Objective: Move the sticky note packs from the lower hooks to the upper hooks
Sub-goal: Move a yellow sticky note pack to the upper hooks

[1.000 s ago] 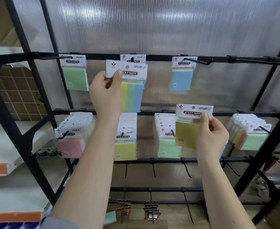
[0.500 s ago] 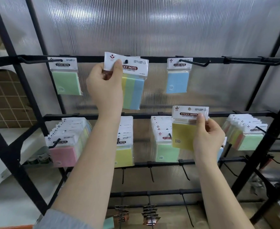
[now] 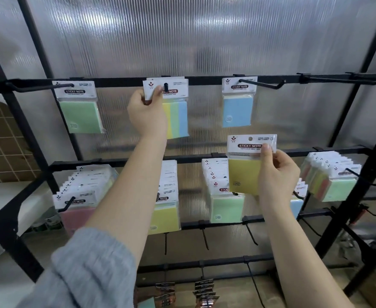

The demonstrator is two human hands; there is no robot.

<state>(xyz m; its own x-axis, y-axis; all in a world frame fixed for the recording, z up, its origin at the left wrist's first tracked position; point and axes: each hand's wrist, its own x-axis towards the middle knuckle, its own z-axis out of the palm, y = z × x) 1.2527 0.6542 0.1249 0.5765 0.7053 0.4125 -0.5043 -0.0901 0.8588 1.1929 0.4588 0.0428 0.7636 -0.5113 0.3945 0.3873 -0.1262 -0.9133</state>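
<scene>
My left hand (image 3: 148, 110) pinches the header card of a striped yellow-green-blue sticky note pack (image 3: 177, 117). The middle upper hook (image 3: 165, 86) pokes through the pack's hole. My right hand (image 3: 277, 174) holds a yellow sticky note pack (image 3: 243, 176) in the air, in front of the lower rail and off any hook. A green pack (image 3: 81, 115) and a blue pack (image 3: 237, 112) hang on other upper hooks. Rows of packs hang on the lower hooks: pink (image 3: 76, 215), yellow (image 3: 165, 216), green (image 3: 226, 210) and mixed colours (image 3: 331, 183).
A black metal rack (image 3: 349, 90) stands before a ribbed translucent panel. Bare upper hooks (image 3: 342, 78) stick out at the right. Empty pegs (image 3: 251, 234) hang on the rails below. Metal clips (image 3: 204, 290) lie near the bottom. A white shelf (image 3: 7, 201) is at the left.
My left hand raised the striped pack and slid its hole onto the middle upper hook. My right hand lifted the yellow pack a little higher.
</scene>
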